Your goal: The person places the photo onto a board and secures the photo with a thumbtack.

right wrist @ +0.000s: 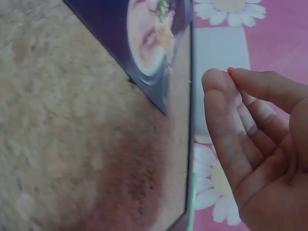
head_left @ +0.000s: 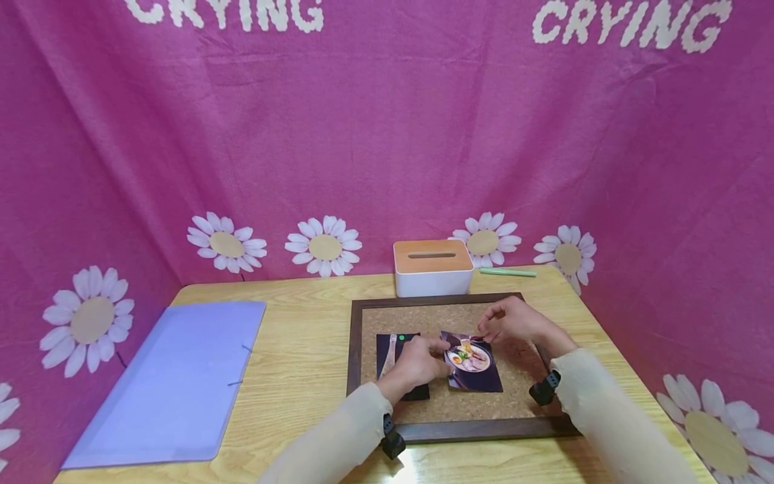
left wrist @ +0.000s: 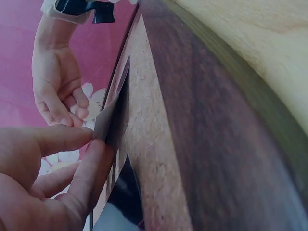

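Note:
A photo of a ramen bowl (head_left: 474,382) lies tilted over a wood-framed corkboard (head_left: 520,396). My left hand (head_left: 418,364) pinches its left edge between thumb and fingers; in the left wrist view that edge of the photo (left wrist: 106,120) is raised from the cork. Above the photo's upper right corner is my right hand (head_left: 514,320). Its thumb and index finger pinch a small red pushpin (right wrist: 230,70), of which only the red head shows. To the left, a second dark photo (head_left: 385,349) with a green round pin head (head_left: 402,337) is partly hidden by my left hand.
A white tissue box (head_left: 434,284) with a wooden lid stands behind the corkboard, and a light green pen (head_left: 508,272) lies beside it. On the table's left side rests a lavender folder (head_left: 169,383). Pink cloth with daisies surrounds the table.

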Available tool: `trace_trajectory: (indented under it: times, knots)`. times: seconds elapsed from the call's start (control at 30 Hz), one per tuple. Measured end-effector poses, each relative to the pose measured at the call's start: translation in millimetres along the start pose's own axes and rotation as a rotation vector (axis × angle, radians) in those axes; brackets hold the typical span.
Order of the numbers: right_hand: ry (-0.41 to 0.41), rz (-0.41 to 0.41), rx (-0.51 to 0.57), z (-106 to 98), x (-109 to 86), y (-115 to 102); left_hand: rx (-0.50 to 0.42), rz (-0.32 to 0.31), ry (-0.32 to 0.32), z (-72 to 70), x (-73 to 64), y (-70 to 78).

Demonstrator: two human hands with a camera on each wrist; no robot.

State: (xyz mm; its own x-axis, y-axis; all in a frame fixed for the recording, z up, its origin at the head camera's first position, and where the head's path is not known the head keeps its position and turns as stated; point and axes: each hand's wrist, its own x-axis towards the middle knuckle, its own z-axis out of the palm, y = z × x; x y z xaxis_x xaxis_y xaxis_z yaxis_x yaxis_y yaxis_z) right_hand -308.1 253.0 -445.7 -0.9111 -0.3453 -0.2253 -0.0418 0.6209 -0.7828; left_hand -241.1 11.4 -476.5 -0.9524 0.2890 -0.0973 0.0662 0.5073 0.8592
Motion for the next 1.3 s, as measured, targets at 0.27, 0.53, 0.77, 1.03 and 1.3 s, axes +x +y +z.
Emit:
trace_trajectory:
  times: [0.27, 0.53, 0.77, 1.03, 1.3]
  knots:
    - [-0.053, 0.048, -0.072, 14, 11.0, 9, 0.089, -0.017, 0.006, 4.8, -0.5, 2.8]
    - [-0.064, 0.030, -0.178, 18, 18.9, 12, 0.123, -0.042, 0.007, 4.9, 0.8, 5.7]
    - [-0.059, 0.012, -0.252, 22, 22.0, 11, 0.149, -0.044, 0.006, 5.9, 0.8, 6.3]
    - [-0.021, 0.116, -0.274, 28, 23.3, 6, 0.203, -0.015, 0.027, 9.2, -0.3, 6.1]
    - [0.000, 0.128, -0.241, 30, 23.2, 6, 0.237, -0.019, 0.028, 10.7, -0.1, 7.4]
